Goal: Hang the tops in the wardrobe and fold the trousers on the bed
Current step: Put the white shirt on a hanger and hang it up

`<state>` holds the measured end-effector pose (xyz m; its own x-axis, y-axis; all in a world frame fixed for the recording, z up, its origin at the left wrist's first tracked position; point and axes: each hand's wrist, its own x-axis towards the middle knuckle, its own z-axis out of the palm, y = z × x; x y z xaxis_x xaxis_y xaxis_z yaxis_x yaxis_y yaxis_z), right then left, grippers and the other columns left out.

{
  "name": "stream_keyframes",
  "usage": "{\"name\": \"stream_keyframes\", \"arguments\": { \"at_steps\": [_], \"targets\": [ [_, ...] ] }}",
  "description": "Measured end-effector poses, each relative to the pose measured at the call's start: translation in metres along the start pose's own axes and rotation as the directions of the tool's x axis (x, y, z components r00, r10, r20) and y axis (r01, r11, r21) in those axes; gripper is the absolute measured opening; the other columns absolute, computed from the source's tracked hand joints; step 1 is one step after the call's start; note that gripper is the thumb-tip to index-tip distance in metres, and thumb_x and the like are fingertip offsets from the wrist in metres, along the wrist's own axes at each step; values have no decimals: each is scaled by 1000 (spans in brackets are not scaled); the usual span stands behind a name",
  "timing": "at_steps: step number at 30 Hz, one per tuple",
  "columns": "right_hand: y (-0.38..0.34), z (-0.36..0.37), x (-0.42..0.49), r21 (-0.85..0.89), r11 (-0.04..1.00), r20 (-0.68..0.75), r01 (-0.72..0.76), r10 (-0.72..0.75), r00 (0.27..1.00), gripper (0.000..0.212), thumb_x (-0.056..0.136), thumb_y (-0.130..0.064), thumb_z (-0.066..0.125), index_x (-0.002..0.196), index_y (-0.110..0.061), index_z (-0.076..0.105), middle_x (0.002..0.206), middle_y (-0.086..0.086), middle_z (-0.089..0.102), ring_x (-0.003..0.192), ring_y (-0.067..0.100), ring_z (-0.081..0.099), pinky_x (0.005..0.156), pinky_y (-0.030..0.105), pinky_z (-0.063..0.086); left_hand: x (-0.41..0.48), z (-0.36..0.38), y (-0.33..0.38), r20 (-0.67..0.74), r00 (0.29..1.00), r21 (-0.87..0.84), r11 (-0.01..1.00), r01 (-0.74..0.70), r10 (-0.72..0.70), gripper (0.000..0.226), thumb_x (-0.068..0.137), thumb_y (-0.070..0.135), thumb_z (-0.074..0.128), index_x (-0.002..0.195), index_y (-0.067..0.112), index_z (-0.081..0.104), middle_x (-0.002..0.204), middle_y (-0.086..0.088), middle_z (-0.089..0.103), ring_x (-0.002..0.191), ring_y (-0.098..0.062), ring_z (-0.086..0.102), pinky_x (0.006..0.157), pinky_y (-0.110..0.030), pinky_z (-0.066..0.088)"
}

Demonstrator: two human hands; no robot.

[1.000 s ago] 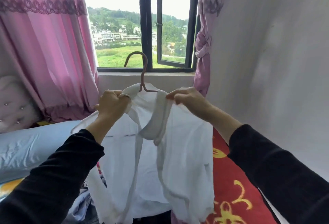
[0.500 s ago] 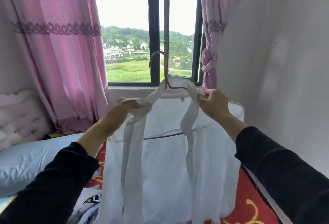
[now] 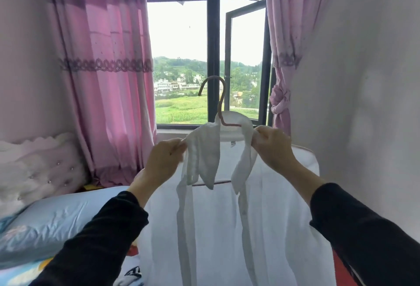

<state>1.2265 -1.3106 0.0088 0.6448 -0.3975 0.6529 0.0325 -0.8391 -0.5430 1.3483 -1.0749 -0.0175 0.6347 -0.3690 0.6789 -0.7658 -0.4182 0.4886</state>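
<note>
Step in hand: dressing a white top (image 3: 227, 229) onto a hanger (image 3: 220, 106), held up in the air in front of the window (image 3: 212, 35).
Left hand (image 3: 164, 161): fingers together, pinching the bunched cloth at the top's left shoulder.
Right hand (image 3: 273, 147): fingers curled round the cloth at the right shoulder, just where the hanger's arm runs under it; whether they catch the hanger too, cannot tell.
Top's position: draped over the hanger, collar at the base of the hook, body hanging straight down between the two forearms; loose front strips dangle in the middle. The hanger's lower bar shows faintly through the cloth.
Fit, as a judgement: shoulders look nearly seated, left side bunched and not yet smoothed.
Done so far: this one top is on its hanger, or close to it.
Left to do: carry it to the wardrobe, which is out of view, and hook it on; then any other tops, and the trousers.
Trousers: none identifiable; a bit of printed cloth lies on the bed (image 3: 20, 274) at the lower edge, too little to tell.
Surroundings: pale blue pillow (image 3: 56, 219), tufted headboard (image 3: 34, 167), pink curtain (image 3: 102, 81).
</note>
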Motion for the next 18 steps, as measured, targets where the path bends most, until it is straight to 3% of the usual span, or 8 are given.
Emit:
{"name": "stream_keyframes", "arguments": {
  "at_steps": [3,5,7,12,15,18],
  "targets": [
    [-30,9,-9,-82,977,-55,198,-203,978,15,91,-25,54,85,-12,59,73,-2,59,67,19,54,71,35,40,-9,-18,8,-81,996,13,1000,28,-27,33,100,21,48,72,7,59,57,6,57,58,-15,56,60,-31,43],
    [-50,7,-11,-36,961,-16,273,-273,962,15,90,-17,55,76,-13,51,63,-7,51,56,10,46,61,29,34,-22,-39,16,-199,978,59,995,76,-63,25,99,21,49,78,17,61,62,2,62,63,-16,60,59,-25,42],
    [-74,0,-12,63,964,-3,259,-259,966,30,90,-16,55,64,-20,41,55,-9,41,50,6,36,52,26,27,-33,-67,25,-333,937,52,990,134,-109,20,97,20,51,85,18,66,67,-5,66,67,-23,61,61,-27,41],
    [-152,-6,-31,253,903,8,348,-362,932,38,88,-13,50,54,-16,33,49,-3,34,47,12,29,48,27,21,-67,-148,56,-553,821,146,953,267,-145,23,96,22,51,86,10,68,72,-8,65,71,-26,57,63,-29,35],
    [-205,-4,-57,334,865,-1,374,-397,918,37,86,-11,50,55,-18,31,50,-3,33,46,11,28,45,24,21,-106,-195,68,-618,767,192,912,361,-173,26,92,32,47,73,21,60,74,-5,66,73,-28,57,71,-32,40],
    [-256,3,-91,470,798,46,378,-450,892,38,84,-7,51,53,-16,32,48,-3,30,45,11,25,39,15,23,-161,-248,71,-590,746,122,880,459,-308,33,79,39,42,63,15,56,66,7,64,76,-29,65,82,-43,51]
  ]
}}
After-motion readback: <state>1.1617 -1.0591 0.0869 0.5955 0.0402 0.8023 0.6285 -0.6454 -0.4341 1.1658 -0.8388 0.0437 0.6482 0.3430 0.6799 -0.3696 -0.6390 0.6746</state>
